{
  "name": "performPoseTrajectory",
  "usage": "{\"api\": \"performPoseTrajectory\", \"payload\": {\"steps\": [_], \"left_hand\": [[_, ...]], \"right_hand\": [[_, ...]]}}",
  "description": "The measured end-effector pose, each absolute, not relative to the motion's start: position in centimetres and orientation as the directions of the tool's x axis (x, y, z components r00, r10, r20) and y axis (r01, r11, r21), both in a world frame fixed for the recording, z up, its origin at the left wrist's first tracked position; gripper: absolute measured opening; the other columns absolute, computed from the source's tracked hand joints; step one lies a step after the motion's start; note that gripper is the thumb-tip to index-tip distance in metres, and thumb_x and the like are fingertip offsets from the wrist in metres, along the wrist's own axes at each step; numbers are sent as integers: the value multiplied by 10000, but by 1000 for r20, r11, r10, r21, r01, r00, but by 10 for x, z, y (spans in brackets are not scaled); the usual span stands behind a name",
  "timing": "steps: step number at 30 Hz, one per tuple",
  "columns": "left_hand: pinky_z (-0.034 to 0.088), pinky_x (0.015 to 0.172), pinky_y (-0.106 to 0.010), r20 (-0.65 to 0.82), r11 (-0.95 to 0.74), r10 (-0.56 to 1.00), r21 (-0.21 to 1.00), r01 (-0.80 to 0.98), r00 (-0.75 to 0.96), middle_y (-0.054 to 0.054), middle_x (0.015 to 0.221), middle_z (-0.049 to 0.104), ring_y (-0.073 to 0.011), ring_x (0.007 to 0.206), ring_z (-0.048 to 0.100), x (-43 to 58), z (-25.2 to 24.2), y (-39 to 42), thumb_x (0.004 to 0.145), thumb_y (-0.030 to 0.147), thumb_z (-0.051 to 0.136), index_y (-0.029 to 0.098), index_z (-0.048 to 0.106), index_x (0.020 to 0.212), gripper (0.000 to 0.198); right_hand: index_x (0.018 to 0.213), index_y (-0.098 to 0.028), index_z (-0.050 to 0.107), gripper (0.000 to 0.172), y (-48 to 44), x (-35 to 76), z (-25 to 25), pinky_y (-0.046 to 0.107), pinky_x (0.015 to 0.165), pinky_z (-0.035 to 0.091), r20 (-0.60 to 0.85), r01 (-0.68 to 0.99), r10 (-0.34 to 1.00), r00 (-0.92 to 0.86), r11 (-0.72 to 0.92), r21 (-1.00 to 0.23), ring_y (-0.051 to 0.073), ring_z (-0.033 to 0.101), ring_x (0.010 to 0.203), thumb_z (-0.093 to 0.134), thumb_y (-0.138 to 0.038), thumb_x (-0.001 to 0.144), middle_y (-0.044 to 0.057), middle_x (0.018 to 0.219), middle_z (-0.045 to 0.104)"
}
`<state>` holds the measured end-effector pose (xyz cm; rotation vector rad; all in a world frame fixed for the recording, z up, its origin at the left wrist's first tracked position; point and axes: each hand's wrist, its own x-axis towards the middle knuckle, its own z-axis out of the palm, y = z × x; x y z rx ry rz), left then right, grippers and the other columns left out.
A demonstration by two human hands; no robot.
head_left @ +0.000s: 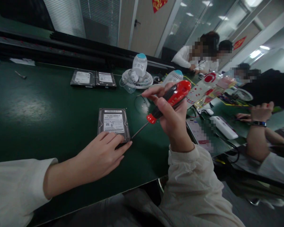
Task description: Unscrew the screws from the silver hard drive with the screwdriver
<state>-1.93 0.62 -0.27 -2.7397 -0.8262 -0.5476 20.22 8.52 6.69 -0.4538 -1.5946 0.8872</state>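
Note:
A hard drive [114, 123] with a white label lies flat on the green table [68, 126] in front of me. My left hand [104, 151] grips its near edge, with fingers on top and a fingertip by the right corner. Part of the drive is hidden under that hand. My right hand [170, 116] is wrapped around the red and black handle of a screwdriver [177, 94]. The shaft slants down to the left, and its tip is at the drive's near right corner; whether it touches a screw I cannot tell. Several tiny bright bits [145, 105] lie beyond, perhaps screws.
Two hard drives [92, 78] lie side by side farther back. A white fan [140, 71] stands right of them. A phone [200, 134], a white box-shaped device [223, 127] and a clear bottle [208, 86] are on the right. A co-worker's hand [262, 112] is at far right; others sit behind.

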Motion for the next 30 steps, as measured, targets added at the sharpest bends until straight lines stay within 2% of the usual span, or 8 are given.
{"api": "performPoseTrajectory", "payload": {"steps": [2, 7, 12, 15, 20, 23, 26, 30], "left_hand": [[514, 775, -419, 411, -815, 484, -110, 569, 773, -121, 1027, 677, -279, 925, 628, -19, -3, 6, 939, 194, 621, 146, 728, 1315, 393], [518, 770, -422, 408, -815, 481, -118, 567, 776, -123, 1034, 680, -278, 916, 629, -20, -4, 6, 945, 204, 613, 146, 721, 1324, 398], [517, 772, -415, 406, -811, 486, -121, 572, 774, -123, 1035, 683, -279, 925, 632, -20, -3, 5, 939, 212, 631, 156, 724, 1318, 395], [521, 784, -413, 397, -809, 492, -120, 575, 775, -121, 1035, 685, -276, 932, 634, -20, -3, 6, 932, 217, 645, 159, 726, 1316, 397], [527, 774, -416, 394, -811, 492, -116, 573, 776, -122, 1036, 686, -275, 926, 635, -19, -3, 6, 942, 208, 623, 156, 726, 1317, 392], [528, 773, -422, 403, -813, 487, -115, 570, 775, -124, 1044, 685, -280, 931, 638, -19, -3, 6, 948, 203, 609, 151, 721, 1326, 398], [525, 770, -423, 408, -814, 484, -117, 570, 774, -124, 1039, 683, -282, 928, 637, -20, -3, 5, 945, 203, 610, 150, 719, 1326, 400], [518, 774, -413, 409, -812, 485, -119, 572, 773, -120, 1026, 682, -277, 926, 633, -20, -4, 5, 938, 213, 627, 153, 725, 1317, 396]], "right_hand": [[981, -303, 629, 134, 86, 203, 67, 440, 1097, 545, 657, -192, 713, -245, 629, -754, 187, 726, 1062, 717, -372, 907, -24, 1033, 764], [1250, -304, 588, 456, 89, 208, 68, 489, 1207, 479, 603, -250, 722, -340, 548, -798, 253, 642, 1347, 728, -422, 833, 20, 1314, 748], [1030, -294, 646, 132, 83, 202, 68, 462, 1177, 511, 647, -183, 723, -242, 621, -762, 199, 720, 1159, 704, -351, 926, -17, 1115, 789], [987, -302, 633, 171, 84, 200, 66, 467, 1145, 538, 650, -165, 724, -231, 629, -760, 203, 719, 1130, 713, -432, 909, -23, 1091, 777], [1153, -301, 624, 344, 87, 206, 67, 518, 1207, 491, 580, -197, 759, -296, 546, -814, 257, 657, 1323, 680, -466, 857, -1, 1261, 773], [1130, -297, 628, 282, 84, 204, 68, 501, 1223, 480, 611, -154, 752, -248, 592, -791, 232, 697, 1248, 697, -413, 883, -14, 1182, 792], [980, -291, 625, 175, 82, 201, 67, 472, 1163, 526, 662, -145, 718, -214, 647, -749, 209, 732, 1119, 738, -389, 890, -23, 1051, 796], [997, -301, 573, 244, 83, 202, 66, 471, 1129, 545, 629, -165, 735, -252, 608, -776, 209, 727, 1134, 731, -449, 886, -16, 1109, 781]]}}
